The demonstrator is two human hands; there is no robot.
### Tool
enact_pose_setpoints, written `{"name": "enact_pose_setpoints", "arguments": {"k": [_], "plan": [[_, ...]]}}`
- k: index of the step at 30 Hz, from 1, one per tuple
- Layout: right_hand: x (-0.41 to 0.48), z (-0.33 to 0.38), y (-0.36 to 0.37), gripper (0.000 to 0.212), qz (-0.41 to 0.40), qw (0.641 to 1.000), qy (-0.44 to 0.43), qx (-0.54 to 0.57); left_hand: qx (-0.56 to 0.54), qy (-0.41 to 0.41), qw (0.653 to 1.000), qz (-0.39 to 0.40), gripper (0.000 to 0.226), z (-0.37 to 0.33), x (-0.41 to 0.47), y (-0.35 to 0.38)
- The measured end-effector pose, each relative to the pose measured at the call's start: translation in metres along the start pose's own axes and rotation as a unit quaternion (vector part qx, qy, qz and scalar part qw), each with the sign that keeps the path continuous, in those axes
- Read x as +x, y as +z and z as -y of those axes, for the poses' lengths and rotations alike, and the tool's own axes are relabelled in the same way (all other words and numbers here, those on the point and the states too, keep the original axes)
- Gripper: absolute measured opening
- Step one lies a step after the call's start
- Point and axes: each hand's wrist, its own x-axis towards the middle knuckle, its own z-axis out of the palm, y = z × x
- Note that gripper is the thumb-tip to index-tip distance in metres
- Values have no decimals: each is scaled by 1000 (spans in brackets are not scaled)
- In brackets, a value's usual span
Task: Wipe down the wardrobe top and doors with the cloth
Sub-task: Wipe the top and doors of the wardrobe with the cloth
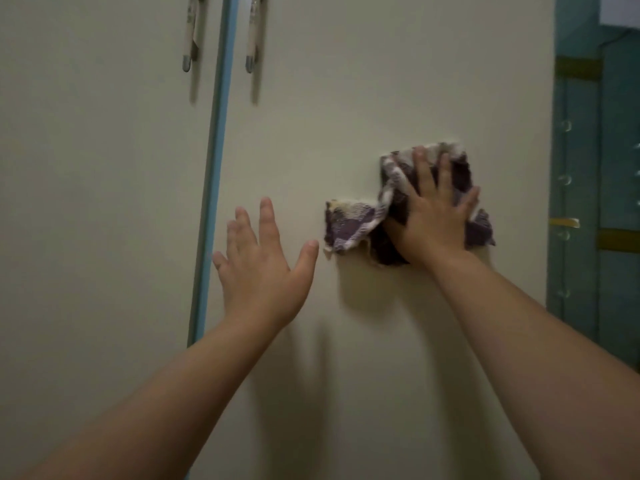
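Two cream wardrobe doors fill the view, the right door and the left door, split by a blue strip. A purple and white checked cloth is bunched against the right door at mid height. My right hand lies flat on the cloth, fingers spread, pressing it to the door. My left hand is raised near the same door, left of the cloth, fingers apart and holding nothing. The wardrobe top is out of view.
Two pale vertical handles hang near the top, the left handle and the right handle, one on each side of the blue strip. A teal door with small clear knobs and yellow bands stands right of the wardrobe.
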Motion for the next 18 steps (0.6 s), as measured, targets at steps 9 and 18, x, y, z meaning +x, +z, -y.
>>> {"name": "enact_pose_setpoints", "arguments": {"k": [9,18], "plan": [[-7,-21,0,82,-21,968,242,69,-11,32,999,8,75,-16,-2,-2],[19,41,14,79,-80,993,-85,16,-60,66,996,-28,72,-52,38,-13]]}}
